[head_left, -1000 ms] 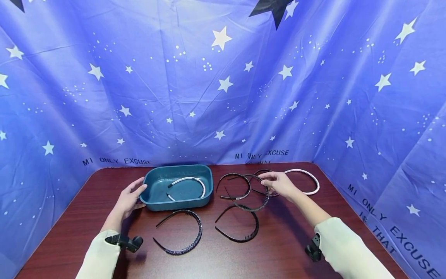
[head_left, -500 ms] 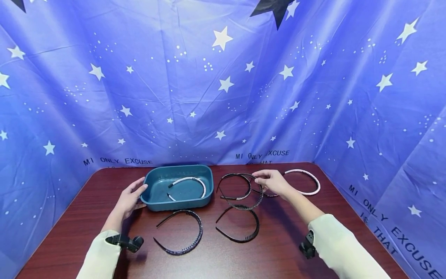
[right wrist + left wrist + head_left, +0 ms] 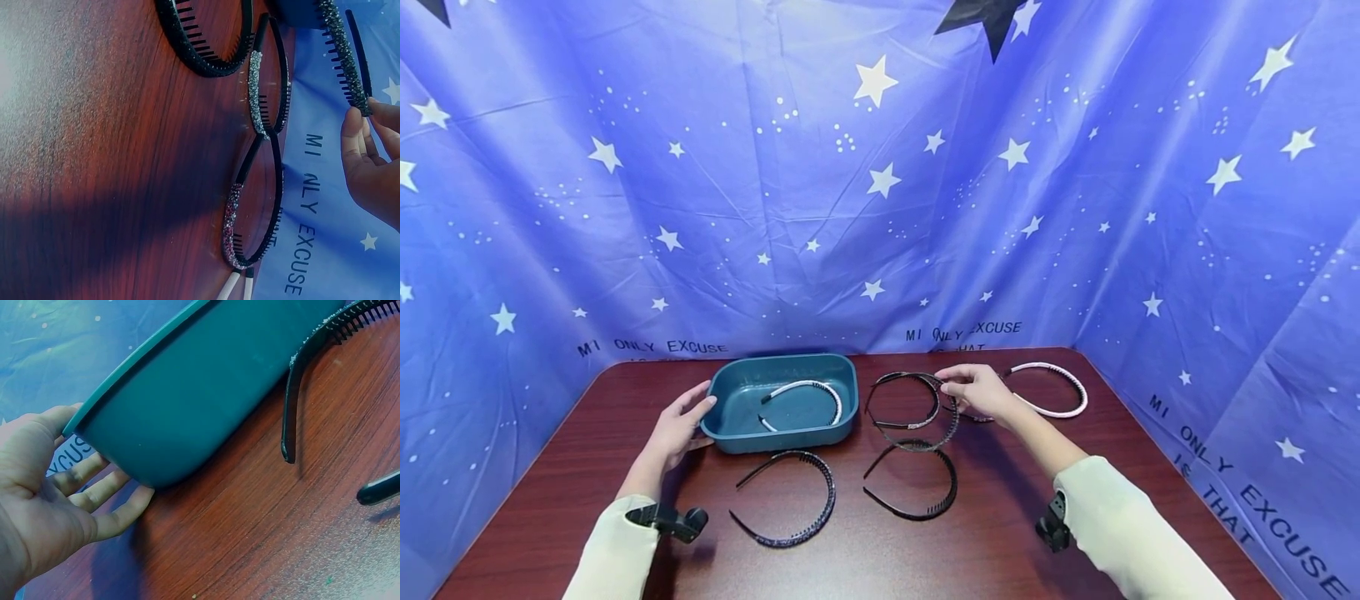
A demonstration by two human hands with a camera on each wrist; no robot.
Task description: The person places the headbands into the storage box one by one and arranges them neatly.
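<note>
At the left end of a teal plastic basin [image 3: 805, 439], my left hand [image 3: 673, 425] holds the rim. In the left wrist view, the left hand [image 3: 47, 494] has its thumb at the rim and fingertips against the outer wall. A white headband [image 3: 838, 406] lies inside the basin. My right hand [image 3: 981, 392] pinches a dark glittery headband, raised above the table. The right wrist view shows this held headband [image 3: 342, 59] between thumb and fingers, its comb teeth visible. Beneath it lies a black headband with silver glitter [image 3: 254, 84].
On the reddish wood table [image 3: 715, 575] lie a glittery dark headband [image 3: 831, 500] front left and a black headband [image 3: 954, 483] front middle. A red-and-silver headband [image 3: 230, 219] lies near a white headband [image 3: 1082, 392] at back right. A starry blue cloth [image 3: 820, 183] hangs behind.
My right hand has moved left with the dark headband, from near the right-hand headbands to over the silver-glitter one. The left hand and basin have stayed in place.
</note>
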